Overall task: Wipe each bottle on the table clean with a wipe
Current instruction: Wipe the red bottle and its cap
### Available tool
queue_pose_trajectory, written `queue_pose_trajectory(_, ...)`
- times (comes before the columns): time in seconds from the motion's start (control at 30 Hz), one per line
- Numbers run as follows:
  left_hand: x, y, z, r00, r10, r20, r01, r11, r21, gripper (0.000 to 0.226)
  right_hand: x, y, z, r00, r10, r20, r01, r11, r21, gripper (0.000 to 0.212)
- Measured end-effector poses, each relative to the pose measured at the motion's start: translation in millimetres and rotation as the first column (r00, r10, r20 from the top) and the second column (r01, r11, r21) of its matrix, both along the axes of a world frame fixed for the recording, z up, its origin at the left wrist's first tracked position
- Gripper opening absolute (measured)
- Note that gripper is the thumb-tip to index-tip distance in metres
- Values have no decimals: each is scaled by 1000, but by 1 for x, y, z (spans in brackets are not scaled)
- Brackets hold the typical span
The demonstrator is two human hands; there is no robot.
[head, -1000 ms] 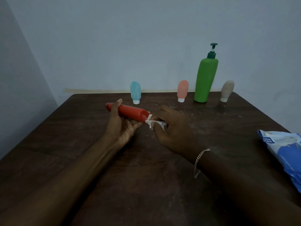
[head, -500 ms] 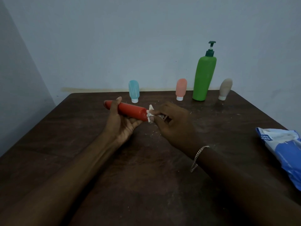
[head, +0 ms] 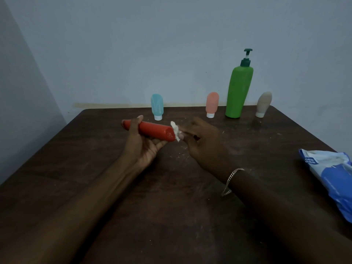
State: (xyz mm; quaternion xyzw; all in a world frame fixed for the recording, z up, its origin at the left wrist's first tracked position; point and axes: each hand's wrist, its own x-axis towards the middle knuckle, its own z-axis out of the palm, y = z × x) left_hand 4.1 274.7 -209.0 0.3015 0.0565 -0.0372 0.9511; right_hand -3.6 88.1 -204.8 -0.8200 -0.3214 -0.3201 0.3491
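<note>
Back wall (head: 171,44): plain, pale blue-grey, meeting the table's far edge
Side wall (head: 19,92): same pale tone, angling in at left, forming a corner
Wall base: yellowish stain band (head: 106,105) just above the tabletop
Table (head: 171,216): dark brown wood, scuffed, flecked with pale specks
Light: dim, even

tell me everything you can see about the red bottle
The red bottle is a smooth, plastic-looking cylinder, lying roughly level above the table. The left hand grips it near its left end, thumb over the top. The right hand presses a crumpled white wipe against its flat right end. No label shows.
</note>
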Motion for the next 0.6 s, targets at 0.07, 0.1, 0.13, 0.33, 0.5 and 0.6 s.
queue_pose_trajectory(0.07, 0, 2, 3, 1000, 4, 10, -4, 1000, 5, 67, 2, -4, -1, 997, -42, -71, 45, 998, 33, 14)
queue_pose_trajectory(0.1, 0, 2, 3, 1000, 4, 6, -4, 1000, 3, 65, 1, -6, 0, 995, -41, -93, 47, 997, 66, 14)
queue_pose_trajectory(0.13, -1, 2, 3, 1000, 15, -3, -15, 1000, 5, 63, -2, -5, 3, 995, -12, -104, 23, 994, 105, 16)
queue_pose_trajectory(0.33, -2, 3, 3, 1000, 9, -25, -9, 1000, -25, 53, -10, 9, -1, 999, 48, -4, -48, 999, 6, 12)
queue_pose_trajectory(0.5, -8, 5, 13, 1000, 23, 6, -23, 999, 33, 45, 4, 0, -11, 992, 47, -114, -54, 997, -61, 11)
queue_pose_trajectory(0.6, -6, 4, 22, 996, 82, 30, -86, 984, 155, 43, 16, -9, -16, 981, -6, -193, 7, 1000, 1, 12)
